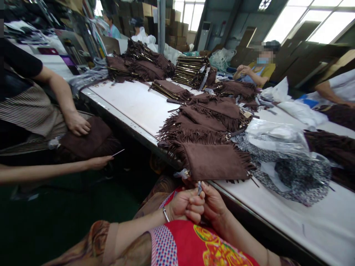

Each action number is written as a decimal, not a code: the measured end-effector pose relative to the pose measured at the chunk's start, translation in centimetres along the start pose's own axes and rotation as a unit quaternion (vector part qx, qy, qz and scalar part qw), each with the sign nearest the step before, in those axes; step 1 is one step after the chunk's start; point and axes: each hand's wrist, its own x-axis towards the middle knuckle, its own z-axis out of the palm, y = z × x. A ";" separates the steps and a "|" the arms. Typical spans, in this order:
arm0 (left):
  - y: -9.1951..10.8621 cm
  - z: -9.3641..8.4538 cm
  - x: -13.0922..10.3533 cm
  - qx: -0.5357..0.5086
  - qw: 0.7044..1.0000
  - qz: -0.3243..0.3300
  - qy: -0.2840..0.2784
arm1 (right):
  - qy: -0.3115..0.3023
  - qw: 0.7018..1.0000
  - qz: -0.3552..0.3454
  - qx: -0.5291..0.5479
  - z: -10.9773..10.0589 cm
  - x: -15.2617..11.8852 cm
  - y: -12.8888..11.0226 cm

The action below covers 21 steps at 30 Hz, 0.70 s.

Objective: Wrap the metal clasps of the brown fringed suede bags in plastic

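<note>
A brown fringed suede-like bag (216,160) lies flat at the table's near edge, its fringe spread at both sides. Just below its lower edge, my left hand (188,205) is closed, fingers curled, around a small grey plastic-wrapped piece (199,188). My right hand (215,202) meets it from the other side, thumb and forefinger pinching the same piece. What lies inside the wrapping is too small to make out. A twist of clear plastic (182,173) sits at the bag's lower left corner, with a bit of metal beside it.
More brown fringed bags (205,118) lie behind, with stacked bags (191,70) farther back. A black-and-white patterned bundle (291,177) under clear plastic is on the right of the white table (124,107). At left, a co-worker's hand (77,123) presses a brown bag; another hand (100,162) holds a thin white stick.
</note>
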 end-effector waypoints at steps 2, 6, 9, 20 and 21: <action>-0.1 -0.3 0.2 0.023 0.999 0.034 0.017 | 0.013 1.000 -0.013 -0.017 0.3 -0.1 -0.2; -0.8 -1.4 1.1 0.147 0.970 0.152 0.121 | -0.013 0.996 0.005 -0.084 0.0 -0.8 -0.4; -1.4 -2.1 1.8 0.298 0.896 0.235 0.231 | -0.029 0.987 -0.011 -0.157 -0.6 -1.6 -0.3; -1.6 -1.8 1.2 0.640 0.598 0.314 0.366 | 0.179 0.852 -0.169 -0.463 2.2 -1.0 -0.8; -1.6 -1.7 1.2 0.648 0.587 0.316 0.368 | 0.191 0.841 -0.176 -0.475 2.2 -0.8 -0.7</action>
